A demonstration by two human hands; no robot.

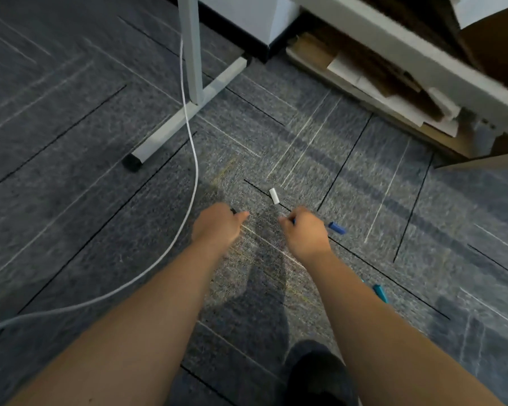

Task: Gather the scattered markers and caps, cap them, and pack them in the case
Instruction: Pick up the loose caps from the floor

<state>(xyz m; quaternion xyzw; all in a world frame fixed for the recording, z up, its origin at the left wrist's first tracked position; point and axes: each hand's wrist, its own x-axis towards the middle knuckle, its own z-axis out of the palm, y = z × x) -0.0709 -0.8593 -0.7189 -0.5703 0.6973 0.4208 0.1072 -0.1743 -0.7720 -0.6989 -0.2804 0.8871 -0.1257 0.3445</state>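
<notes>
Both arms reach down toward grey carpet. My left hand (217, 225) has its fingers curled round a small dark object, of which only a black tip shows at the knuckles. My right hand (304, 230) grips a blue marker (336, 227) whose blue end sticks out to the right of the fist. A short white cap (274, 196) lies on the carpet just beyond and between the two hands. A teal marker (381, 293) lies on the floor to the right of my right forearm. No case is in view.
A white cable (188, 136) curves across the carpet left of the hands. A white desk leg with its foot bar (185, 112) stands behind. Flattened cardboard (387, 92) is stacked under a desk at the upper right. A dark shoe (317, 373) shows at the bottom.
</notes>
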